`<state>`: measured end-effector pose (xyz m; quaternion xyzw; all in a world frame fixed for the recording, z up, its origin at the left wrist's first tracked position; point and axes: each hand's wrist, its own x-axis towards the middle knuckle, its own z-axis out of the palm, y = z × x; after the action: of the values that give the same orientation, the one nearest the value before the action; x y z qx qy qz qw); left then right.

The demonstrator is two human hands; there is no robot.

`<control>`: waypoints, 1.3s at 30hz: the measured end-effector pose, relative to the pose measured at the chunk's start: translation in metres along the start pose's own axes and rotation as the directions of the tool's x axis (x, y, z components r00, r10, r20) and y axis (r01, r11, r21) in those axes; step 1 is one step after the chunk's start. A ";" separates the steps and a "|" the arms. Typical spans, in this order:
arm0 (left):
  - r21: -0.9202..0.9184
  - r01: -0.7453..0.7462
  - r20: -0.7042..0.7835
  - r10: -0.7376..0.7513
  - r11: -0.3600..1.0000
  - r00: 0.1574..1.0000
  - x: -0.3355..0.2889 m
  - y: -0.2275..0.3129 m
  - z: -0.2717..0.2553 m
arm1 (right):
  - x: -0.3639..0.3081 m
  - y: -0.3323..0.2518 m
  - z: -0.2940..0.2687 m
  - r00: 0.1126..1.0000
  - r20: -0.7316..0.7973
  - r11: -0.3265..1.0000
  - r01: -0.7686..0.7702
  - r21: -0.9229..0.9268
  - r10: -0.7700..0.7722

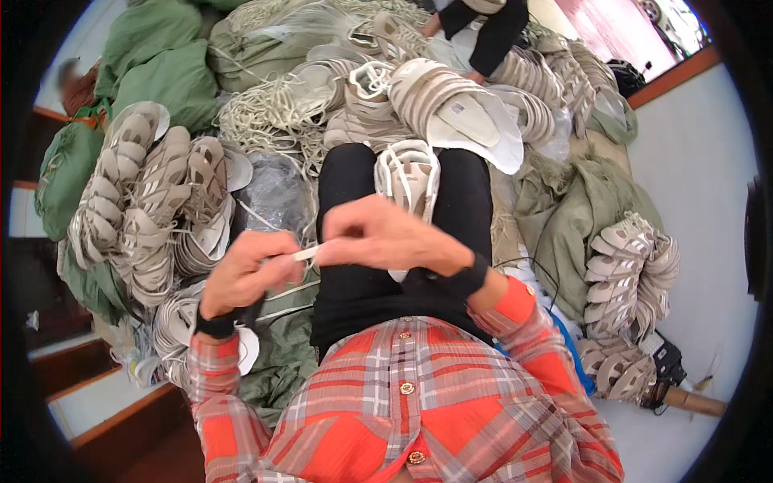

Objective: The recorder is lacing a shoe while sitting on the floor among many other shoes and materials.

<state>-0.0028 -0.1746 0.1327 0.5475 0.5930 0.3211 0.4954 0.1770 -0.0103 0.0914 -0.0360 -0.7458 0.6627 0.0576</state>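
Observation:
Between my two hands, above my lap, runs a short length of off-white shoelace (pixel 306 253). My left hand (pixel 254 270) pinches one end of it, and my right hand (pixel 386 233) pinches the other with the fingers curled. On my black-trousered thighs rests a beige and white shoe upper (pixel 408 173), partly laced, its lower part hidden behind my right hand. Past my knees lie a stack of shoe uppers (pixel 459 113) and a tangled heap of loose laces (pixel 266 117).
Nested shoe uppers (pixel 149 193) are piled at my left beside green sacks (pixel 161 72). More uppers (pixel 628 278) lean on a green cloth (pixel 576 217) at my right. Clear plastic bags (pixel 278 189) lie near my left knee. Another person's dark sleeve (pixel 499 36) reaches in at the far side.

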 end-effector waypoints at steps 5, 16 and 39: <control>-0.137 0.358 -0.182 -0.378 0.924 0.908 -0.087 -0.054 -0.048 | -0.078 0.040 -0.073 0.885 -0.462 0.957 0.081 0.279 0.060; 0.647 0.636 -0.656 -0.118 0.421 0.745 -0.213 -0.206 -0.075 | -0.144 0.087 -0.072 0.850 -0.516 0.983 -0.005 0.184 0.101; 0.265 0.115 -0.393 -0.001 0.957 0.919 0.099 -0.127 0.123 | -0.041 0.083 -0.004 0.808 -0.259 0.810 -0.572 -0.127 0.530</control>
<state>0.0793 -0.1234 -0.0446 0.5200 0.7353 0.3203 0.2938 0.2160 -0.0021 0.0083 -0.3275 -0.7546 0.5651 -0.0629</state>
